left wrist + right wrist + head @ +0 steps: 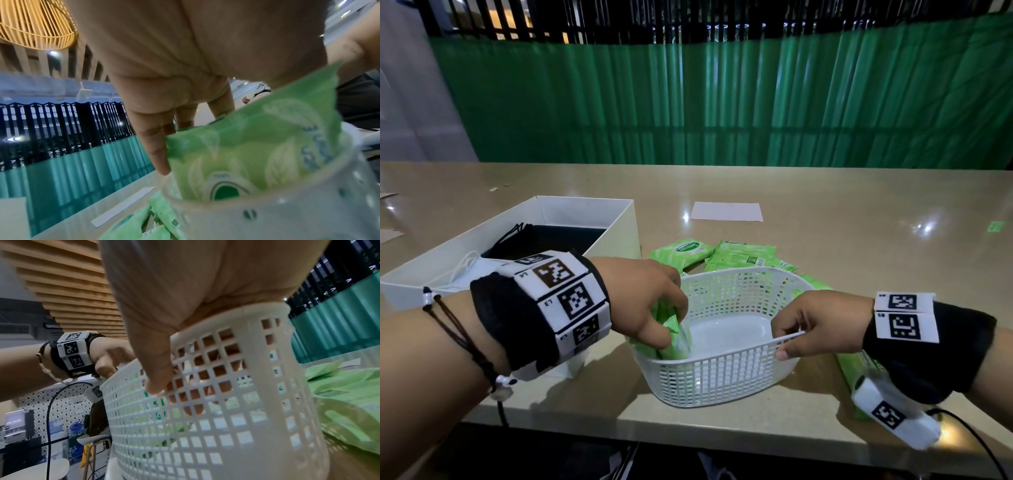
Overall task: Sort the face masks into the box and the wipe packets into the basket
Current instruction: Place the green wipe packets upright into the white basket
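A white plastic basket stands near the table's front edge. My left hand grips a green wipe packet on edge inside the basket's left end; the left wrist view shows the packet half inside the rim. My right hand pinches the basket's right rim, thumb outside and fingers inside. More green wipe packets lie behind the basket, and others under my right wrist. A white box at the left holds black face masks and a white one.
A white sheet of paper lies flat on the beige table behind the packets. The table's front edge runs just below the basket. A green curtain wall closes off the far side.
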A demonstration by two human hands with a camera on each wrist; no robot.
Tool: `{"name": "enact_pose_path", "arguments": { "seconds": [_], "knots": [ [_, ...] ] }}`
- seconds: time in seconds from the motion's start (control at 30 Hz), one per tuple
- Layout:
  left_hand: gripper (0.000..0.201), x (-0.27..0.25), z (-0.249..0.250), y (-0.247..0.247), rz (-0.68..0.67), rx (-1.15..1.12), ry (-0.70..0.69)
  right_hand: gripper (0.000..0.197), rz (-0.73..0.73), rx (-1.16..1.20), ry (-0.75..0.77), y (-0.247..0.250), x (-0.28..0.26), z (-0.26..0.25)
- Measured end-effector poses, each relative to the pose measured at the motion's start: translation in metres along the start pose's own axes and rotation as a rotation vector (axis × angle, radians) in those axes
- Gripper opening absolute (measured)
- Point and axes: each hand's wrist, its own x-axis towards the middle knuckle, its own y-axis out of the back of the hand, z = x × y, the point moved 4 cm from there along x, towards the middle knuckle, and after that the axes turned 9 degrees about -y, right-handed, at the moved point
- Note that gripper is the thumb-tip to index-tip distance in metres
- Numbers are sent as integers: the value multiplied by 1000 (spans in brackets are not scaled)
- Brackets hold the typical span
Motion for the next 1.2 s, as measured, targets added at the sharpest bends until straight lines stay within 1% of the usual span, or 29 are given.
{"name": "enact_pose_path", "arguments": {
  "seconds": [0.13,0.23,0.27,0.37,0.4,0.47,0.57,0.63,0.7,0.73,0.77,0.8,0.83,0.87,0.9,0.93,0.97,1.0,1.07,1.1,1.13,1.2],
  "knots": [
    [55,3,-3,-1,-30,6,-8,18,-19,20,-8,0,3,3],
    [46,6,-4,-3,-61,26,12,20,-33,28,-11,0,5,2],
    [47,6,-4,-5,-67,26,26,19,-34,33,-16,0,5,2],
    [70,6,-1,-9,-87,62,62,17,-27,41,-26,0,4,2],
    [71,5,1,-11,-94,96,64,17,-25,46,-26,0,4,2],
    [68,4,5,-14,-90,153,69,18,-25,56,-24,-1,3,2],
    [66,6,17,-15,-29,256,-17,21,-3,66,-27,1,4,2],
    [58,10,23,-17,-11,268,-50,17,2,58,-28,2,4,-1],
    [48,15,27,-19,6,258,-48,12,1,65,-33,5,2,-2],
    [45,17,28,-19,16,271,-54,12,18,95,-34,8,-2,-2],
    [44,19,29,-19,16,296,-65,16,72,144,-38,16,-5,1],
    [44,21,30,-20,8,324,-76,17,161,212,-49,26,-8,6],
    [46,23,29,-21,-2,352,-87,13,270,285,-76,38,-13,13],
    [49,25,28,-23,-9,372,-94,7,382,339,-125,50,-18,23],
    [53,27,26,-24,-12,387,-99,5,473,347,-196,58,-23,37],
    [57,28,25,-25,-16,397,-99,6,513,308,-282,63,-28,50],
    [61,30,23,-26,-21,404,-94,7,485,224,-383,63,-32,65],
    [63,31,21,-26,-27,407,-84,8,397,126,-481,59,-34,79],
    [66,32,15,-27,-44,403,-61,10,136,-1,-642,38,-37,106],
    [66,32,11,-28,-46,400,-56,15,35,-4,-701,27,-39,115],
    [66,31,8,-29,-45,398,-55,23,-20,11,-744,19,-40,120],
    [67,30,5,-31,-42,403,-56,46,-52,5,-787,8,-40,122]
  ]
}}
